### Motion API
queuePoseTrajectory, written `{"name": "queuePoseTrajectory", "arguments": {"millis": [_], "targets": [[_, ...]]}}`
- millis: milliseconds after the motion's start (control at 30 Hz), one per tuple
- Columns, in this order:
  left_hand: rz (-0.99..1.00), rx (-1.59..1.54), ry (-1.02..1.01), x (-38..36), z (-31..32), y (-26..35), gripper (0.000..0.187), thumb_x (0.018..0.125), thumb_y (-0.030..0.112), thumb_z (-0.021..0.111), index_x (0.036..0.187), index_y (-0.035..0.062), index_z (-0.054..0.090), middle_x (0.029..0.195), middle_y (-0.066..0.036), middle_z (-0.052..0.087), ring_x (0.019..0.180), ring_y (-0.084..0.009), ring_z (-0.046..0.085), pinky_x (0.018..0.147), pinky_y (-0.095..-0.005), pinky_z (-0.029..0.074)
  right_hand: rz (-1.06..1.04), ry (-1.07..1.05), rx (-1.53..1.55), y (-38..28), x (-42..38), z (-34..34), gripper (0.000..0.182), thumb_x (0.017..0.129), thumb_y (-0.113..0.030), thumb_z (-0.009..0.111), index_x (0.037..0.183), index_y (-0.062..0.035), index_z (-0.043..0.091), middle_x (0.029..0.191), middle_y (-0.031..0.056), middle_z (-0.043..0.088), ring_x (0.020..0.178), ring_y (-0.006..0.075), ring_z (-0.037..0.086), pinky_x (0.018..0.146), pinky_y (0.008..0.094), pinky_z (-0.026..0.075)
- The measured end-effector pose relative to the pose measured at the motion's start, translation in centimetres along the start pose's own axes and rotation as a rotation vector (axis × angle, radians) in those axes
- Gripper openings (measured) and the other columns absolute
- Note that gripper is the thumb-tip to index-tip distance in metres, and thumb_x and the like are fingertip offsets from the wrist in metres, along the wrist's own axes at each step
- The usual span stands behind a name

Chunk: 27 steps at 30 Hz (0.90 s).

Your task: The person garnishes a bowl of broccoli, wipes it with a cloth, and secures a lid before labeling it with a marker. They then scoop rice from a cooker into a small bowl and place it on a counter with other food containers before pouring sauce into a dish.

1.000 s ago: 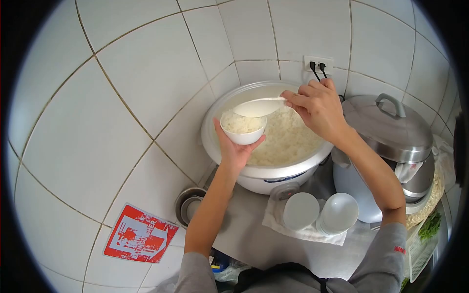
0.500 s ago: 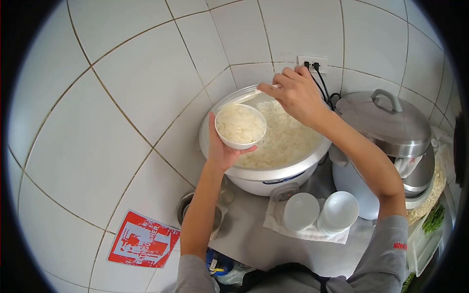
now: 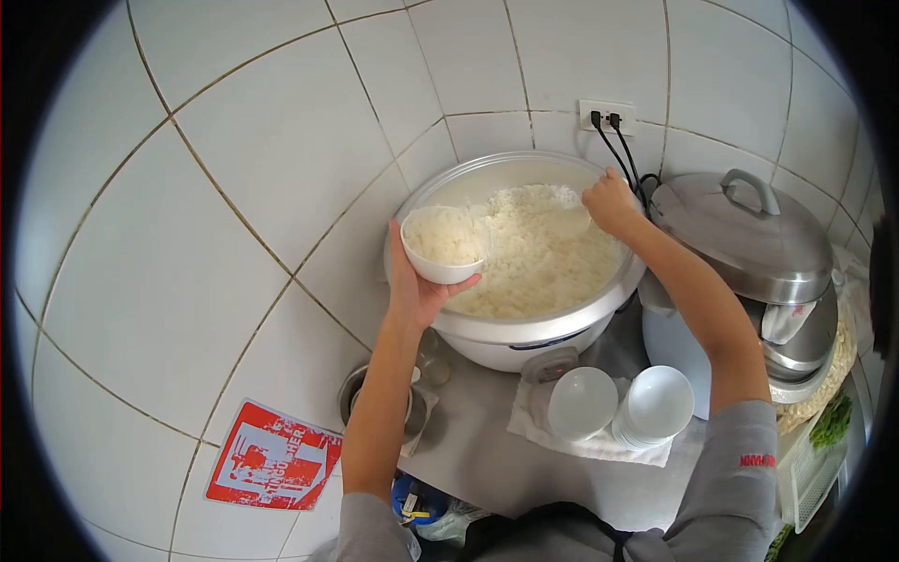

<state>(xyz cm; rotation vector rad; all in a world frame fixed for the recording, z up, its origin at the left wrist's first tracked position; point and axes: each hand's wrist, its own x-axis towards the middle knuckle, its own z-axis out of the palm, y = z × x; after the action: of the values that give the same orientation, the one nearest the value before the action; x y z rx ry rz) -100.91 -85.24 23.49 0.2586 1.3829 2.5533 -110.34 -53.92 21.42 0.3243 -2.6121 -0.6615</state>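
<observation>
My left hand (image 3: 419, 292) cups a white bowl (image 3: 444, 273) heaped with rice, tilted slightly at the left side of a large rice cooker (image 3: 524, 330). The cooker stands uncovered, with a wide bed of cooked rice (image 3: 534, 272) inside. At the cooker's right rim, my right hand (image 3: 613, 203) is closed around the handle of a pale rice paddle (image 3: 567, 221). The paddle's blade is down against the rice and hard to tell apart from it.
White bowls (image 3: 582, 405) and a bowl stack (image 3: 655, 405) rest on a cloth (image 3: 543, 433) before the cooker. A lidded metal-topped cooker (image 3: 749, 234) stands right. Black cords run from a wall outlet (image 3: 607, 116). A metal container (image 3: 354, 398) sits left.
My right hand has moved right and down with the paddle, from above the bowl to the rice at the cooker's right. The filled bowl has shifted slightly left and tilted.
</observation>
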Motion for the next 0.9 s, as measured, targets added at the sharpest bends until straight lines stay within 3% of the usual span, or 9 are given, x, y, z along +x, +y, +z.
{"name": "queuePoseTrajectory", "arguments": {"millis": [67,167,267,400,500,700,767,900], "targets": [[-0.057,-0.039,-0.013,-0.2,-0.3,0.3,0.076,0.083,0.068,0.028,0.132,0.0098,0.033,0.131,-0.014,0.041,0.117,-0.0339,0.045,0.086,-0.0557,0.043,-0.015,-0.175,0.027,-0.7,0.4,1.5,0.012,0.079,-0.019,0.054,0.078,-0.0152,0.066,0.079,0.0029,0.065,0.08,0.018,0.061,0.09,0.0363,0.029],[-0.031,-0.043,-0.07,-0.3,-1.3,0.4,0.075,0.084,0.067,0.027,0.132,0.0091,0.033,0.13,-0.015,0.042,0.115,-0.0338,0.047,0.084,-0.0542,0.046,-0.153,-0.232,0.175,-0.9,0.3,2.5,0.017,0.078,-0.022,0.058,0.091,-0.0222,0.069,0.083,0.0004,0.064,0.086,0.0183,0.059,0.089,0.0367,0.029],[-0.003,-0.02,-0.072,-0.5,-1.6,0.6,0.074,0.085,0.066,0.025,0.131,0.008,0.034,0.128,-0.015,0.044,0.113,-0.0337,0.048,0.084,-0.0532,0.047,-0.246,-0.354,0.321,-0.3,0.0,1.0,0.022,0.077,-0.025,0.061,0.097,-0.0201,0.069,0.089,-0.0008,0.065,0.089,0.0194,0.058,0.092,0.0401,0.026],[0.012,-0.015,-0.075,-0.8,-1.5,0.9,0.074,0.086,0.065,0.024,0.13,0.007,0.035,0.127,-0.015,0.045,0.113,-0.0332,0.049,0.084,-0.0524,0.047,-0.328,-0.397,0.336,-0.6,-0.5,1.8,0.022,0.077,-0.031,0.061,0.096,-0.023,0.069,0.092,-0.0038,0.064,0.091,0.0175,0.058,0.095,0.0413,0.025],[0.021,-0.023,-0.037,-0.8,-1.5,1.1,0.074,0.086,0.065,0.023,0.13,0.0067,0.035,0.126,-0.015,0.046,0.112,-0.0326,0.05,0.083,-0.0517,0.048,-0.328,-0.567,0.426,-0.3,-0.7,0.2,0.024,0.075,-0.032,0.063,0.094,-0.0203,0.07,0.089,-0.001,0.066,0.093,0.0187,0.058,0.095,0.0425,0.024],[0.028,-0.012,0.015,-1.2,-1.0,1.5,0.073,0.086,0.064,0.025,0.129,0.0062,0.035,0.125,-0.016,0.046,0.112,-0.0323,0.05,0.079,-0.0503,0.051,-0.264,-0.749,0.775,-1.3,-1.4,-0.4,0.028,0.077,-0.028,0.061,0.101,-0.0136,0.068,0.075,-0.0001,0.066,0.078,0.0133,0.059,0.085,0.0374,0.036],[0.036,-0.007,0.026,-1.3,-0.9,1.5,0.073,0.086,0.064,0.026,0.129,0.0061,0.035,0.125,-0.016,0.047,0.111,-0.0323,0.051,0.079,-0.0505,0.051,-0.29,-0.875,0.901,-2.0,-1.3,0.0,0.031,0.078,-0.029,0.062,0.102,-0.0102,0.067,0.073,0.0,0.063,0.068,0.0102,0.056,0.069,0.0289,0.044],[0.038,0.005,0.037,-1.7,-0.9,1.8,0.072,0.086,0.064,0.026,0.129,0.0059,0.035,0.125,-0.016,0.047,0.11,-0.0325,0.051,0.079,-0.0505,0.051,-0.202,-0.834,1.068,-1.0,-0.4,0.2,0.032,0.076,-0.028,0.064,0.098,-0.0048,0.068,0.066,0.0033,0.061,0.059,0.012,0.055,0.056,0.0263,0.045]]}}
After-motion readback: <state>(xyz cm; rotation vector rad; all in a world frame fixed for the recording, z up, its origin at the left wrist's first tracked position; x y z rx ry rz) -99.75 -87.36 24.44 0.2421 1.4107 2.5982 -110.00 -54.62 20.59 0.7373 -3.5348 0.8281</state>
